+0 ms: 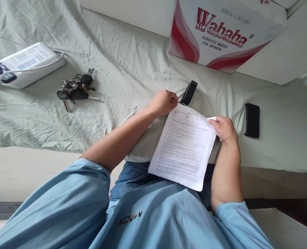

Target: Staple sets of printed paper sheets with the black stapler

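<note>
A printed sheaf of white paper [184,145] slants over the edge of the cloth and my lap, its text facing up. My left hand [165,103] is closed in a pinch at its top left corner. At the top right corner, my right hand [224,128] grips the sheaf, thumb on top, and the corner there is bent up. A black stapler [189,92] lies on the cloth just beyond the sheaf's top edge, close to my left hand; its near end is partly hidden by the paper.
A Wahaha water carton [220,38] stands at the back right. A black phone [252,120] lies right of my right hand. Keys [77,90] and a white box-like item with a cable [29,64] are at the left on the wrinkled green cloth [127,62].
</note>
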A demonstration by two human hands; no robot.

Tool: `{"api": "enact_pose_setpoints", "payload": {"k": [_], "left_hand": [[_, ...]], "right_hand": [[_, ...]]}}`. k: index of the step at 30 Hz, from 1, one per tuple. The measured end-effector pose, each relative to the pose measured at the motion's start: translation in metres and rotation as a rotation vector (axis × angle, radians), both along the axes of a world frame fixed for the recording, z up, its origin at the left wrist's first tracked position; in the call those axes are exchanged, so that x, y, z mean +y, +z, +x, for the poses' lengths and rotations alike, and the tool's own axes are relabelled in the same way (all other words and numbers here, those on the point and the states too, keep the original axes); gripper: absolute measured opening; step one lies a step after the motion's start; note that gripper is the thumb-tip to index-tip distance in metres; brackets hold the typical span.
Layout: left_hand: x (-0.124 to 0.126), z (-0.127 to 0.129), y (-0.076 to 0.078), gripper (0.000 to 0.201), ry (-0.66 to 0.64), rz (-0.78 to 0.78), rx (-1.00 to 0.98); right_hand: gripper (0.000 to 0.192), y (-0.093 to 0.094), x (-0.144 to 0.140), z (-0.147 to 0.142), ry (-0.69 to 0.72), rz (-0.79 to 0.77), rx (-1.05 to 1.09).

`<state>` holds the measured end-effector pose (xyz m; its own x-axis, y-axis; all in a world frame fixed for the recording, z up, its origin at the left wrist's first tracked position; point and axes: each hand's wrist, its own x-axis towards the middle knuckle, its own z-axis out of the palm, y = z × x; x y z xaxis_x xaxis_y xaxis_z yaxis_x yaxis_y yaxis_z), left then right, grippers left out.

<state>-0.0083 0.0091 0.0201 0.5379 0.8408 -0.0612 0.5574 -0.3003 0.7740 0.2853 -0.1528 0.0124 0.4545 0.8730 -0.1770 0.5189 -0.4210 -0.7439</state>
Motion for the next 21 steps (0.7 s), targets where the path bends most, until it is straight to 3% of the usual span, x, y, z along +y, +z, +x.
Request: {"api": "enact_pose_setpoints", "payload": {"k": [11,21], "left_hand": [[-0.004,0.010,-0.007,0.043,-0.055,0.130,0.061],[-0.004,0.013,-0.008,0.044,-0.073,0.137,0.064]], "right_hand": [[0.049,-0.002,-0.004,-0.001,-0.093,0.162,-0.330],[0.055,-0.009,-0.010,0.004,-0.108,0.255,-0.311]]}}
